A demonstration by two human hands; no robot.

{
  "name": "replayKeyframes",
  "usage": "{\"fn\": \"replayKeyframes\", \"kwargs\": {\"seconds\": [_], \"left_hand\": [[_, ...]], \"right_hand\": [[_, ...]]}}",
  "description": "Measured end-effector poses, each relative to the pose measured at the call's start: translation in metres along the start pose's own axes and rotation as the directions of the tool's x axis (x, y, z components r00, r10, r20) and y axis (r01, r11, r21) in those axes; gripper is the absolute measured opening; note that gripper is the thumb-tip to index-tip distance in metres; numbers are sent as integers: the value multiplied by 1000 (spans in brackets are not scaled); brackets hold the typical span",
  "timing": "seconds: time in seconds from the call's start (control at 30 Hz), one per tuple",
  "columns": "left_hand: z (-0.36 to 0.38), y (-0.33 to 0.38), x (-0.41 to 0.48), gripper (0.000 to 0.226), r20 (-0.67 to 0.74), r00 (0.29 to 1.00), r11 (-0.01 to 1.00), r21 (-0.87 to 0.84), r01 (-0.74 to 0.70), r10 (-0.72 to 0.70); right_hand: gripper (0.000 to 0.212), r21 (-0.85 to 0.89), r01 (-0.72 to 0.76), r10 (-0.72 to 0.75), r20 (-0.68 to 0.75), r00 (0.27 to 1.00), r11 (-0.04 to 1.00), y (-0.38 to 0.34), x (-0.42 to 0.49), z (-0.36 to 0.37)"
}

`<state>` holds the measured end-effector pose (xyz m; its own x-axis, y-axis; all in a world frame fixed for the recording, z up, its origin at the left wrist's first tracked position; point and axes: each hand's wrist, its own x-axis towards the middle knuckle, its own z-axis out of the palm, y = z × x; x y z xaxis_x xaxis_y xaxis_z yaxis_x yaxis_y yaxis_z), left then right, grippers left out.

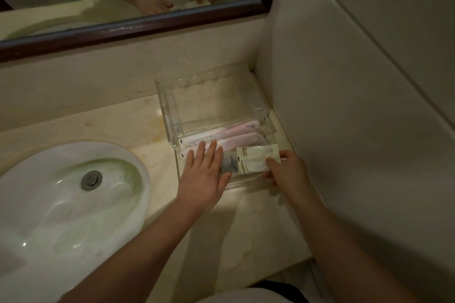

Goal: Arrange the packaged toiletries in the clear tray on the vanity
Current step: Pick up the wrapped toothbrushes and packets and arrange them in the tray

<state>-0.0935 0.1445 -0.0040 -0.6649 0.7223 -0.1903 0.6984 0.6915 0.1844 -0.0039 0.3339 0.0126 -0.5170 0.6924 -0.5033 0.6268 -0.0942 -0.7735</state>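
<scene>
A clear acrylic tray (pixel 167 106) stands on the vanity in the corner by the right wall. Long pink and white packets (pixel 236 134) lie across its near half. My left hand (pixel 204 174) rests flat, fingers apart, on the packets at the tray's front left, next to a dark grey packet (pixel 230 163). My right hand (pixel 288 172) pinches the right end of two cream sachets (pixel 256 158) held together over the tray's front right. The tray's far half shows no packets.
A white oval basin (pixel 61 204) with a metal drain (pixel 91 179) fills the left of the counter. A dark-framed mirror (pixel 147 27) hangs above the backsplash. The tiled wall (pixel 344 106) runs close along the tray's right side.
</scene>
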Motion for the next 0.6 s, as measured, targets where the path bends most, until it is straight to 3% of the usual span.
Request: {"fn": "replayKeyframes", "kwargs": {"seconds": [0.1, 0.17, 0.27, 0.37, 0.4, 0.47, 0.5, 0.53, 0.6], "left_hand": [[-3, -5, 2, 73, -37, 999, 1000, 1, -1, 1], [-7, -4, 2, 69, -78, 997, 999, -27, 18, -20], [-12, 3, -1, 62, -219, 975, 989, -144, -9, -23], [-19, 14, -1, 60, -342, 927, 933, -258, -251, 155], [-20, 18, 1, 50, -389, 902, 914, -266, -306, 188], [-27, 27, 8, 15, -435, 899, 864, -430, -261, 55], [-32, 31, 12, 6, -360, 929, 785, -599, -157, -89], [-38, 35, 15, 10, -198, 954, 636, -771, -9, -226], [-45, 39, 21, 11, 136, 943, 256, -942, 218, -303]], "right_hand": [[21, -191, 102, -115, -60, 992, 976, 3, -3, 0], [23, -213, 150, -165, -56, 985, 966, 2, -5, 0], [22, -41, 194, -195, -30, 980, 980, -5, -10, 0], [36, 176, 214, -230, 80, 970, 961, -13, -22, -5], [34, 221, 187, -220, 132, 967, 957, -16, -25, -6], [18, 312, 76, -147, 211, 966, 947, -21, -28, -9], [20, 356, 4, -94, 236, 967, 934, -23, -28, -11], [24, 388, -58, -43, 248, 968, 920, -23, -27, -13], [23, 394, -92, -3, 234, 972, 915, -21, -24, -19]]}}
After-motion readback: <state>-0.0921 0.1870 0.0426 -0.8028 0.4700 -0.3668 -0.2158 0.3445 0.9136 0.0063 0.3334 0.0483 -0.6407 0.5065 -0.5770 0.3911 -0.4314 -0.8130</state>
